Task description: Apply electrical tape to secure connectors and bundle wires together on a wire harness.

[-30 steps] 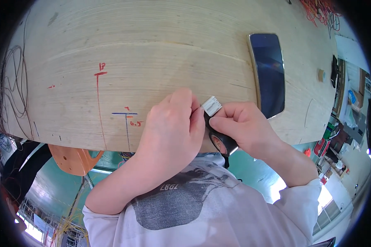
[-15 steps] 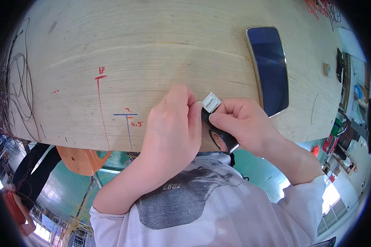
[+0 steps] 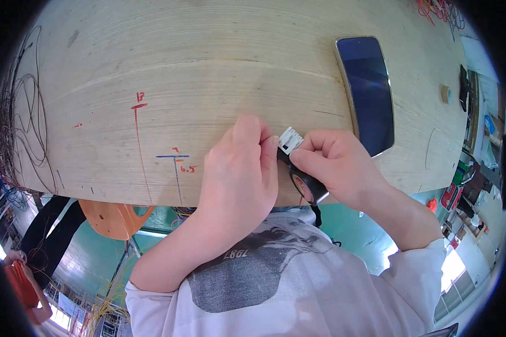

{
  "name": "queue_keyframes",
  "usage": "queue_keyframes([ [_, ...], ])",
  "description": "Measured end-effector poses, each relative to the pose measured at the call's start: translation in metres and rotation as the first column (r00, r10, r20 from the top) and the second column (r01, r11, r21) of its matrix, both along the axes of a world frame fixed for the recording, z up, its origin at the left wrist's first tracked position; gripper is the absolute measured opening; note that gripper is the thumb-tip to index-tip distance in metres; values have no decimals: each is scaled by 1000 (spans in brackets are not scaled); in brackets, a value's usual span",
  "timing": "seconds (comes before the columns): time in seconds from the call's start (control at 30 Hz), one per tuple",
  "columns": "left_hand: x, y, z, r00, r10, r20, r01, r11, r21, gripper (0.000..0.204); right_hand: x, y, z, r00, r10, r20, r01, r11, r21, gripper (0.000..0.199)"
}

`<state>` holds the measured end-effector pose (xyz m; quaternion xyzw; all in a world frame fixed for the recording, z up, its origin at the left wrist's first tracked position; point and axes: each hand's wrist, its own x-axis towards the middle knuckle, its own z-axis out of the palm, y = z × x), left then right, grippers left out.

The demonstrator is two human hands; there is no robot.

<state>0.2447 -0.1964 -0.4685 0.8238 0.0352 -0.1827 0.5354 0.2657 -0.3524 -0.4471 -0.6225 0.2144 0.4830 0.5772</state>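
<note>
Currently white connector [image 3: 290,139] pinched between both hands: left hand [image 3: 239,168] fingertips close on its left, right hand [image 3: 334,163] grips black taped lead [image 3: 301,180], axis running diagonally toward right wrist.

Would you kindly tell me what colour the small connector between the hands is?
White connector, clearest in the head view.

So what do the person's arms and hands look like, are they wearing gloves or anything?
No gloves: the left hand and the right hand are bare, with no rings or watch showing. The forearms are bare too. Short white sleeves belong to a white T-shirt with a grey printed picture on the front.
</note>
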Motion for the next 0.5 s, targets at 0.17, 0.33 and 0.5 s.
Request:
queue_keyframes([
  [0.17,1,0,-1,1000,3,-9,-3,1000,-13,11,-2,1,2,1000,8,5,-8,999,-33,18],
  [0.33,6,-2,1,992,-61,107,58,998,26,11,-6,1,-1,999,-34,39,35,999,-34,17],
  [0.5,12,-5,11,964,-187,187,142,963,229,4,-1,0,3,1000,-12,5,12,999,-48,16],
])
